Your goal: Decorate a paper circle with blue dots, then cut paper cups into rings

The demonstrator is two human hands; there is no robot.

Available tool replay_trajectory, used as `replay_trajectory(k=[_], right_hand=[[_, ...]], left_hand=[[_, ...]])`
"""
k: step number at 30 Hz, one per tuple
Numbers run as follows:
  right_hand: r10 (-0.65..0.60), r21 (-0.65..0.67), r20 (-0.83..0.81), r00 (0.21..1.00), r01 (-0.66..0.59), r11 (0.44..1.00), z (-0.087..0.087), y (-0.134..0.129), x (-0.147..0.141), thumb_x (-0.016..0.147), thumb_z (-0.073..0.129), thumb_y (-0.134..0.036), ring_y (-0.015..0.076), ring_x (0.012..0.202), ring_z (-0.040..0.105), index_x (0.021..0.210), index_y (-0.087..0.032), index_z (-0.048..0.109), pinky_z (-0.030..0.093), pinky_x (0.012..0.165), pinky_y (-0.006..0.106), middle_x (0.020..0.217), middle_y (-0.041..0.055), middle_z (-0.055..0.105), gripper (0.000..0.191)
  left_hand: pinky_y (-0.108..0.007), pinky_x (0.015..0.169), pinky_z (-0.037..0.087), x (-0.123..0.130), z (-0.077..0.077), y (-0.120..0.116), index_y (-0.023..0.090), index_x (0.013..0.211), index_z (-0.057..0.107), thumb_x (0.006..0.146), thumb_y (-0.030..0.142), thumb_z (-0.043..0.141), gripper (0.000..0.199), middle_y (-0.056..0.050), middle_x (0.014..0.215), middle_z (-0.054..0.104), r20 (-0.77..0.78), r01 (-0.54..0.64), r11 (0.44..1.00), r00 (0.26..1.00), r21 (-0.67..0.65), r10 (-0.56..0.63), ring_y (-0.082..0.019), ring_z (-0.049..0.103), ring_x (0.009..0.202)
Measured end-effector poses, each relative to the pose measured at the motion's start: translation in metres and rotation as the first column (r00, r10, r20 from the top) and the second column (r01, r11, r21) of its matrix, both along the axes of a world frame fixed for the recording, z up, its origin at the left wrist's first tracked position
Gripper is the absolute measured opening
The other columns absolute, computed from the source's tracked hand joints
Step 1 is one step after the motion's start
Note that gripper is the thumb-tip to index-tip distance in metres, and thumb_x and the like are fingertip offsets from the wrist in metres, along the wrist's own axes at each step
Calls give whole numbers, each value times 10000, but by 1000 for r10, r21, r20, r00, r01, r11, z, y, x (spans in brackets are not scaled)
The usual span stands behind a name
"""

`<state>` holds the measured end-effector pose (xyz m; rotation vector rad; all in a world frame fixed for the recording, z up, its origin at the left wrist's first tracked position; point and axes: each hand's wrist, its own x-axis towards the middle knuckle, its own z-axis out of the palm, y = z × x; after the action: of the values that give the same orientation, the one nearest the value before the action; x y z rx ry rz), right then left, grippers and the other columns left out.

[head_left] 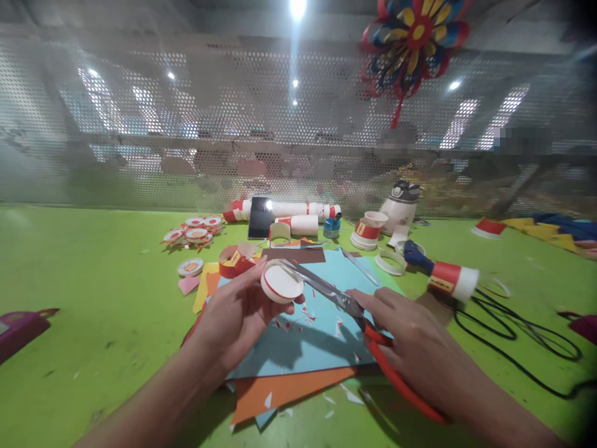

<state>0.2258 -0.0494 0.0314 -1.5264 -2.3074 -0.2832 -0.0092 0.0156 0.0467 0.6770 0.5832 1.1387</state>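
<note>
My left hand (240, 317) grips a cut-off paper cup base (283, 283), white with a thin red band round its edge, tilted toward me. In my right hand (405, 326) is a pair of scissors (345, 303) with orange-red handles. Its blade tips reach the far rim of the cup base; whether they touch the paper I cannot tell. Below both hands lies a light blue sheet of paper (317, 348), strewn with small red and white scraps. An orange sheet (289, 395) sticks out beneath it.
Behind the sheets stand red-and-white paper cups (367, 233), a blue ink bottle (331, 228), a phone (260, 218) and a long cup roll (293, 210). At right lies a blue-handled glue gun (418, 256) with a black cord (513, 323). Several decorated discs (196, 233) sit at left.
</note>
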Motion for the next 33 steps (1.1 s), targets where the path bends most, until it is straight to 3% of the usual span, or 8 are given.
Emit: replay_trajectory(k=[5,19,33], right_hand=[[34,38,-2,999,-34,999,-1,-1,0,790,446,-67,240,656,643,1203,-94,630,552,551,375,772,101,624,453],[-7,-82,-16,1000,6,997,1,-3,1,790,443,-63,241,693,626,1200,-166,629,538,590,384,789,82,614,461],[-10,-80,-58,998,6,997,1,-4,0,825,486,-101,236,718,640,1218,-176,626,555,625,390,822,82,629,424]], left_hand=[[-251,480,563,2,2,0,64,816,723,938,138,457,302,-125,764,708,-1,3,1000,1000,3,-3,-211,694,619],[-215,435,506,-2,0,1,72,795,714,927,176,475,292,-136,733,709,1,58,997,998,41,-58,-192,671,572],[-211,411,463,-2,-1,0,94,789,695,912,199,504,250,-104,723,679,14,83,996,996,36,-83,-196,668,564]])
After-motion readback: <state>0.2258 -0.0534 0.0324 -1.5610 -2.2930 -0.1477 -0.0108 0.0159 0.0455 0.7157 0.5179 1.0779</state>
